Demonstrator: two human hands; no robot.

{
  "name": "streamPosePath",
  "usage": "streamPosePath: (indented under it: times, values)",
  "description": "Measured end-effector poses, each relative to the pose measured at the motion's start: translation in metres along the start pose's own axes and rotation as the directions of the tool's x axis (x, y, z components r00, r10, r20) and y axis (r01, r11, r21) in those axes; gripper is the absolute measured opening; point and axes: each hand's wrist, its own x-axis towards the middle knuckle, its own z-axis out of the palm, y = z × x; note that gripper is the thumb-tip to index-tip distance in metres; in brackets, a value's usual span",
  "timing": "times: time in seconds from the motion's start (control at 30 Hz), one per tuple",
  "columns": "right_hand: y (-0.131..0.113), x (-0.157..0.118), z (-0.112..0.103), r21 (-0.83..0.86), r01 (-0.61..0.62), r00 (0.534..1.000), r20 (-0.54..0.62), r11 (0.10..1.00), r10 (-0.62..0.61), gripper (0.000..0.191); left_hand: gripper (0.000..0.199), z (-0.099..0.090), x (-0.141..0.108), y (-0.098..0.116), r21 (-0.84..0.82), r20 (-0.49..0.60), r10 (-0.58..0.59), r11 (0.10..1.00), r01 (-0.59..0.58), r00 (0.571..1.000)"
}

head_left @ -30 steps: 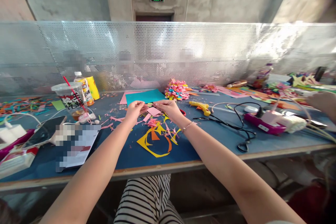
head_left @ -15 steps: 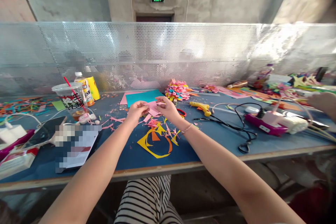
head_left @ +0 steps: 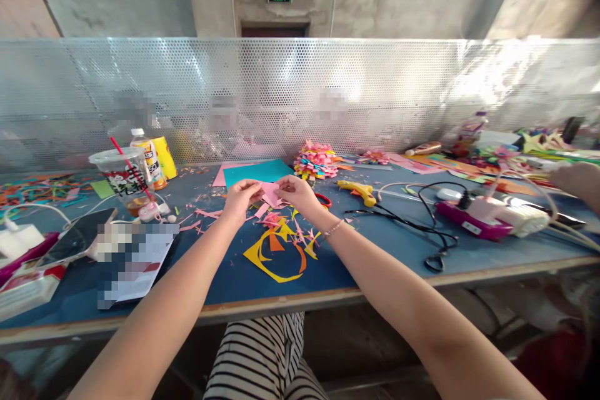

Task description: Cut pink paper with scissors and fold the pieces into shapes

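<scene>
Between my hands is a small piece of pink paper [head_left: 269, 192], pinched from both sides above the blue table. My left hand [head_left: 242, 199] grips its left edge, fingers pressed together. On the other side my right hand [head_left: 297, 194], with a bracelet at the wrist, has thumb and fingers closed on it. Behind them lies a teal sheet [head_left: 255, 170] over pink paper. Pink, orange and yellow scraps, among them a cut yellow piece [head_left: 255, 256], are strewn just below the hands. Red scissor handles [head_left: 324, 200] show partly beside my right wrist.
A pink paper-flower cluster [head_left: 316, 160] and yellow glue gun [head_left: 359, 192] are beyond my right hand. Black cables [head_left: 407, 222] run to a purple power strip [head_left: 473, 222]. Left are a drink cup [head_left: 124, 181] and a tablet-like device [head_left: 145, 269]. Another person's hand [head_left: 574, 178] is far right.
My fingers have shifted slightly on the pink paper, and the right-hand fingers have drawn closer together. The whole view has moved a little; the things on the table stay put.
</scene>
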Motion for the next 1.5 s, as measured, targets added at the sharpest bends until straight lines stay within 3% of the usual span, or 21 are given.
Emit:
streamPosePath:
  times: [0.2, 0.43, 0.6, 0.73, 0.83, 0.9, 0.97, 1.03, 1.1, 1.2, 1.33, 1.5]
  values:
    - [-0.006, -0.002, 0.001, 0.070, -0.083, 0.997, 0.012, 0.994, 0.082, 0.023, 0.019, 0.001, -0.002, 0.004, -0.009, -0.012, 0.012, 1.000, -0.012, 1.000]
    - [-0.006, -0.002, 0.000, 0.076, -0.071, 0.997, -0.013, 0.995, 0.072, 0.021, 0.021, 0.002, -0.001, 0.002, -0.009, 0.001, 0.022, 1.000, -0.022, 1.000]
    - [-0.007, -0.002, -0.002, 0.002, 0.026, 0.998, -0.059, 1.000, -0.025, 0.018, 0.025, 0.006, -0.004, 0.001, 0.035, 0.089, -0.019, 0.999, 0.016, 0.996]
    - [-0.009, -0.003, 0.000, -0.056, 0.061, 0.997, -0.053, 0.997, -0.064, 0.019, 0.025, 0.006, -0.005, -0.003, 0.110, 0.160, 0.011, 0.994, -0.029, 0.987]
    - [-0.009, -0.001, -0.003, -0.215, 0.091, 0.994, -0.033, 0.972, -0.100, 0.020, 0.025, 0.003, -0.002, -0.006, 0.151, 0.160, 0.050, 0.986, -0.075, 0.986]
    - [-0.008, 0.002, -0.012, -0.442, 0.105, 0.991, -0.025, 0.891, -0.130, 0.020, 0.025, 0.001, 0.000, -0.008, 0.171, 0.148, 0.074, 0.980, -0.100, 0.986]
    - [-0.004, 0.004, -0.026, -0.715, 0.045, 0.995, -0.029, 0.698, -0.094, 0.019, 0.025, -0.001, 0.003, -0.008, 0.161, 0.128, 0.093, 0.980, -0.113, 0.987]
    - [0.003, 0.006, -0.042, -0.902, -0.093, 0.992, -0.047, 0.421, 0.119, 0.022, 0.025, -0.003, 0.004, -0.008, 0.126, 0.103, 0.106, 0.985, -0.119, 0.989]
    - [0.010, 0.007, -0.054, -0.967, -0.146, 0.928, -0.061, 0.207, 0.368, 0.034, 0.025, -0.004, 0.005, -0.006, 0.089, 0.086, 0.110, 0.989, -0.118, 0.990]
    - [0.016, 0.007, -0.062, -0.974, -0.126, 0.890, -0.028, 0.188, 0.454, 0.038, 0.023, -0.004, 0.005, -0.002, 0.040, 0.077, 0.074, 0.996, -0.077, 0.994]
    - [0.015, 0.008, -0.057, -0.971, -0.124, 0.884, -0.015, 0.204, 0.468, 0.036, 0.021, -0.004, 0.003, 0.005, -0.005, 0.088, -0.003, 1.000, 0.003, 0.996]
    - [0.011, 0.006, -0.056, -0.957, -0.157, 0.877, -0.021, 0.244, 0.480, 0.032, 0.019, -0.004, 0.004, 0.005, 0.020, 0.098, -0.001, 1.000, -0.001, 0.995]
